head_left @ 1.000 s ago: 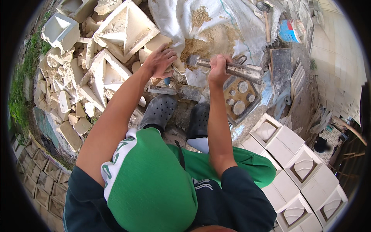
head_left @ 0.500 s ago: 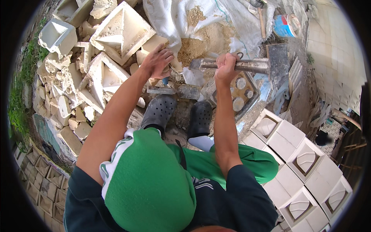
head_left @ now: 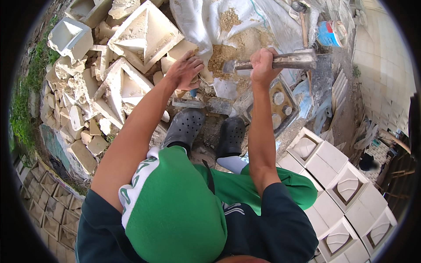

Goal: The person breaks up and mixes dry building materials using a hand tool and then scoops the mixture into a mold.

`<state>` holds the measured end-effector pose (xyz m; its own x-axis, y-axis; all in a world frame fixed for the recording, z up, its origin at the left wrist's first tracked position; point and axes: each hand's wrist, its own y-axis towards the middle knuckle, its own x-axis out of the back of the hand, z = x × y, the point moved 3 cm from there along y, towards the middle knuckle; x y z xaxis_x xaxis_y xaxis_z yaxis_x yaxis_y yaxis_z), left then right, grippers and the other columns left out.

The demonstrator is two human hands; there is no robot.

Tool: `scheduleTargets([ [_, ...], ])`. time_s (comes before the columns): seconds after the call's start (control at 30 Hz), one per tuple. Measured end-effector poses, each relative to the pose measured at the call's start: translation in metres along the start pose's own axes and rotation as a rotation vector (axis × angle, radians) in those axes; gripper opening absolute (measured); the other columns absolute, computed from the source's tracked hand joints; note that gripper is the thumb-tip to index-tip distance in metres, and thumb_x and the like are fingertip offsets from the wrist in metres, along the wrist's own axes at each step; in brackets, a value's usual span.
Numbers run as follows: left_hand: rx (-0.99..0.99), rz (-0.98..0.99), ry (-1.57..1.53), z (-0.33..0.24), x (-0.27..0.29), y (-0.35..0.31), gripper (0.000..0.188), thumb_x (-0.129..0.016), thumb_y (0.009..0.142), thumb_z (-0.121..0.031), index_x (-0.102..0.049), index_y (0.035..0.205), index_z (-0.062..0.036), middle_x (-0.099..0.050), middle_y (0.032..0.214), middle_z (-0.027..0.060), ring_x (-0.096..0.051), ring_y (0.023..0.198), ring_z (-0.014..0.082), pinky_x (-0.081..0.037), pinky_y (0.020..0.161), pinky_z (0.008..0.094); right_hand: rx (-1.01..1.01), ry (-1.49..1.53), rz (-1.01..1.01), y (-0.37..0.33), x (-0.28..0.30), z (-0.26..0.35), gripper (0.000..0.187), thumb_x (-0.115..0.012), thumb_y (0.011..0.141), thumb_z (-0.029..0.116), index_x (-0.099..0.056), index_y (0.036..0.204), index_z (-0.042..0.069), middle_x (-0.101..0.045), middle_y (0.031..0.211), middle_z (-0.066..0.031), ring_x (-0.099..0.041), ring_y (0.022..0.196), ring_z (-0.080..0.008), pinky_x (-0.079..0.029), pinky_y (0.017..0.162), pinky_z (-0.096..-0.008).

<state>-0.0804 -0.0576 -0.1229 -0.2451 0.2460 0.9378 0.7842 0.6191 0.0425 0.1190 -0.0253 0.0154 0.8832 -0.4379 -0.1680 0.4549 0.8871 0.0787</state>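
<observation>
My right hand (head_left: 263,65) is closed around a long, worn bar-like tool (head_left: 294,60) with a flat grey blade at its left end; its exact kind is unclear. It is held nearly level above the white sheet (head_left: 280,26) and a heap of sandy crumbs (head_left: 222,57). Bent and pressed together, the fingers of my left hand (head_left: 186,72) rest beside a broken cream block piece (head_left: 180,53). A small blue thing (head_left: 193,93) shows just below that hand. What my left fingers grip is hidden.
Broken cream blocks (head_left: 144,35) are heaped on the left. Moulded hollow blocks (head_left: 346,184) stand in rows at lower right. A tray with round inserts (head_left: 278,103), a dark flat board (head_left: 323,79) and a blue-white bucket (head_left: 330,34) lie to the right. Grey bars (head_left: 219,105) lie before my clogs.
My right hand has risen slightly, and the tool's right end has swung up, uncovering more of the dark board. My left hand keeps its place by the block piece. The whole view shifts a little.
</observation>
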Motion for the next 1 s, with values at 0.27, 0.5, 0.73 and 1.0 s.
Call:
scheduleTargets([
  [0.27, 0.003, 0.019, -0.004, 0.001, 0.013, 0.012, 0.051, -0.063, 0.070, -0.039, -0.052, 0.108, -0.0070, -0.053, 0.118, 0.0081, -0.045, 0.120, 0.0221, -0.019, 0.112, 0.0426, 0.047, 0.060, -0.021, -0.008, 0.021, -0.001, 0.028, -0.046, 0.076, 0.001, -0.029, 0.057, 0.012, -0.032, 0.046, 0.0005, -0.028, 0.039, -0.0102, -0.028, 0.043, -0.0271],
  [0.5, 0.047, 0.040, -0.013, 0.004, 0.004, -0.001, 0.053, -0.061, 0.072, -0.040, -0.051, 0.112, -0.0064, -0.052, 0.120, 0.0082, -0.045, 0.121, 0.0218, -0.018, 0.112, 0.0422, -0.009, 0.078, 0.001, -0.003, 0.024, 0.030, 0.025, -0.043, 0.079, 0.005, -0.031, 0.059, 0.012, -0.029, 0.046, -0.0001, -0.025, 0.040, -0.0116, -0.027, 0.043, -0.0286],
  [0.73, 0.018, 0.065, 0.065, 0.001, 0.005, 0.010, 0.064, -0.054, 0.075, -0.046, -0.050, 0.125, -0.0059, -0.051, 0.121, 0.0076, -0.044, 0.121, 0.0209, -0.016, 0.113, 0.0412, -0.038, 0.123, -0.005, -0.015, 0.028, -0.021, 0.019, -0.047, 0.080, 0.001, -0.041, 0.063, 0.007, -0.039, 0.051, -0.0008, -0.035, 0.044, -0.0088, -0.031, 0.044, -0.0263],
  [1.0, 0.046, 0.036, 0.040, 0.005, 0.003, 0.005, 0.063, -0.055, 0.076, -0.045, -0.048, 0.127, -0.0073, -0.049, 0.129, 0.0089, -0.039, 0.127, 0.0223, -0.015, 0.114, 0.0427, 0.109, 0.263, 0.030, -0.002, 0.029, 0.021, 0.022, -0.047, 0.079, 0.000, -0.038, 0.061, 0.008, -0.039, 0.050, -0.0003, -0.034, 0.043, -0.0091, -0.030, 0.043, -0.0260],
])
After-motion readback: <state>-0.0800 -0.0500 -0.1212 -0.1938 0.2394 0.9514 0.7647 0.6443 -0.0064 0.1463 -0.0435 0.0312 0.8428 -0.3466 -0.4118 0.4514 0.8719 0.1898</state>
